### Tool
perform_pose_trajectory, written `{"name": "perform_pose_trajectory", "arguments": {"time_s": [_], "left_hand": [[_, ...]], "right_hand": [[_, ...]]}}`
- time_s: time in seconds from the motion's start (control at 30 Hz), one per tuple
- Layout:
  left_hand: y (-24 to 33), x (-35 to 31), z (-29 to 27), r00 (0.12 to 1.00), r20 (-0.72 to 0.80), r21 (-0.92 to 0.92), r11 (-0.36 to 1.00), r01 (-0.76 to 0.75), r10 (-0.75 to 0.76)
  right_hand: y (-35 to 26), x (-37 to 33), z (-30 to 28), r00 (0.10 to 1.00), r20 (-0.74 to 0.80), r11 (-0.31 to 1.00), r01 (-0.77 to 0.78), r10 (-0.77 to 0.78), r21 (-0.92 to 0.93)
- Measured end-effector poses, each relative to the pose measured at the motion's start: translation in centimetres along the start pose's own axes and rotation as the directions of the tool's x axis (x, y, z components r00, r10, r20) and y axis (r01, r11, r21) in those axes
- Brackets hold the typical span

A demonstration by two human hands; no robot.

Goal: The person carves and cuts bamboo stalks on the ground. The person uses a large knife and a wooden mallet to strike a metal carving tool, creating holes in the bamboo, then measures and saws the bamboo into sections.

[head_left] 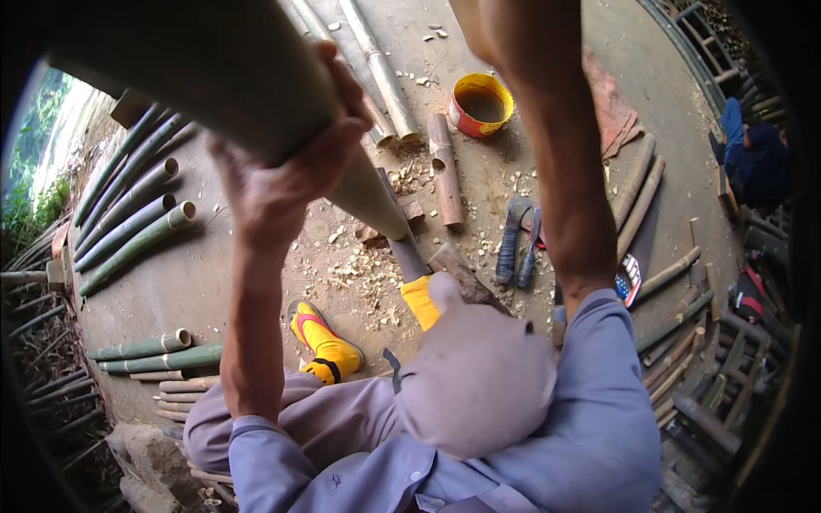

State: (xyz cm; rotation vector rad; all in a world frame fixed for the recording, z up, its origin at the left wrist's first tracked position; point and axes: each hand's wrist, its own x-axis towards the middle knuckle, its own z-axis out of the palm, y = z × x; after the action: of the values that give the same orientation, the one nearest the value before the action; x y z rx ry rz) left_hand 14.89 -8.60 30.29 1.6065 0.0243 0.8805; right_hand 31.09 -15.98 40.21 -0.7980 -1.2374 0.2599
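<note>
My left hand (291,175) is raised, its fingers wrapped round a thick, smooth bamboo pole (363,201). The pole slants from the upper left, where it looms dark and close, down to a paler end near my foot. By that lower end are a small wooden block (369,232) and a narrow dark bar (405,256). My right arm reaches up past the top edge; only the wrist or base of my right hand (509,26) shows, its fingers hidden. Below it lie black-wrapped hand tools (516,244) and a short bamboo piece with a hole (445,167).
A yellow-and-red bucket (481,104) holds murky liquid. Green bamboo poles (141,248) lie left, more bamboo (637,197) right. Pale shavings (355,278) cover the floor around my yellow-socked foot (325,342). Another person (757,158) is at the far right.
</note>
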Motion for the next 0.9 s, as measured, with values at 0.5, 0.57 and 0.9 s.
{"name": "perform_pose_trajectory", "arguments": {"time_s": [0.5, 0.57, 0.9], "left_hand": [[0.6, -2.0, 1.8, 0.998, -0.021, -0.002, 0.998, -0.057, 0.057], [0.5, -1.8, 1.8, 0.999, -0.005, 0.007, 0.998, -0.054, 0.055], [0.0, -1.4, 0.6, 0.977, -0.202, 0.033, 0.998, -0.062, 0.068]], "right_hand": [[11.4, -46.9, -12.9, 0.431, -0.717, -0.4, -0.617, 0.548, -0.677], [11.8, -47.4, -12.8, 0.343, -0.742, -0.428, -0.646, 0.576, -0.632], [11.0, -42.2, -11.3, 0.288, -0.841, -0.044, -0.938, 0.458, -0.345]]}}
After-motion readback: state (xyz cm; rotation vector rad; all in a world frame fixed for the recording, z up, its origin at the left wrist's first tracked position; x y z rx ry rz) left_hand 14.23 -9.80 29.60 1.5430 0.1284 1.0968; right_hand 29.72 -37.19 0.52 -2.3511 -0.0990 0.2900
